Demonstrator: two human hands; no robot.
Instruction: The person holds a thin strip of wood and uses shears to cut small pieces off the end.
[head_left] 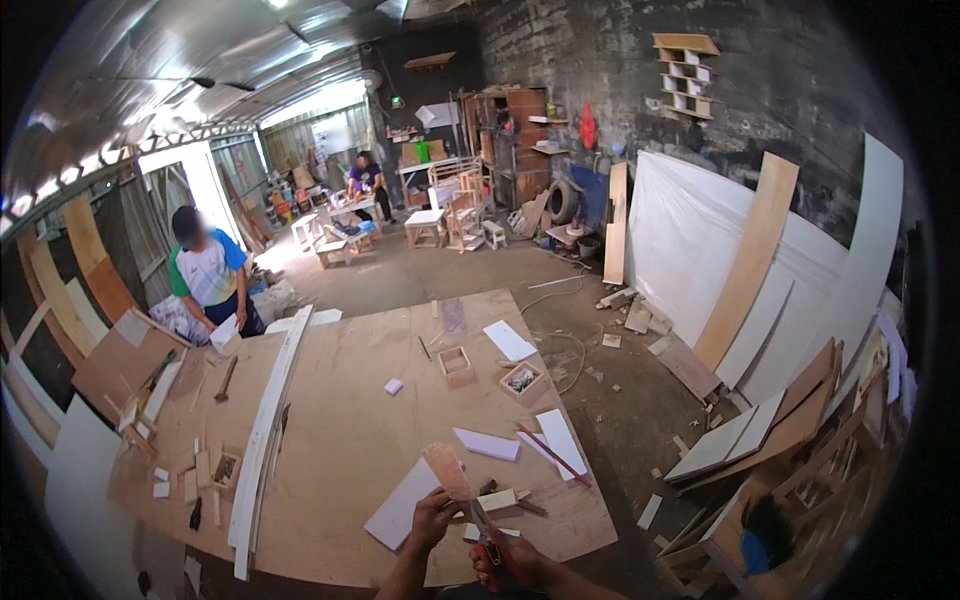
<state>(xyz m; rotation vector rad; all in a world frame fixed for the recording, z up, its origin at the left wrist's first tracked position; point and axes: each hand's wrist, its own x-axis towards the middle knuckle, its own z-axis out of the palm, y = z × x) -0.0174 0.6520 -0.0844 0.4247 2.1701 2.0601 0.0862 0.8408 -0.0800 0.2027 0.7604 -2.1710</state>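
Note:
My left hand [432,518] pinches the lower edge of a thin orange-tan piece of sheet material [446,470], held upright over the near edge of the table. Closed round the red handles of a pair of snips [480,517] is my right hand [518,562]. The jaws meet the lower right edge of the tan piece; whether they bite into it cannot be made out. Left of the piece lies a white board [402,508]. A small pale wood block [491,501] and a dark tool beside it lie just past the snips.
The wooden table [340,400] bears a long white plank [268,440], a box of hardware [522,382], an open wooden box [456,366], white panels [487,444] and a hammer [226,380]. A person [210,268] stands at its far left. Boards lean along the right wall.

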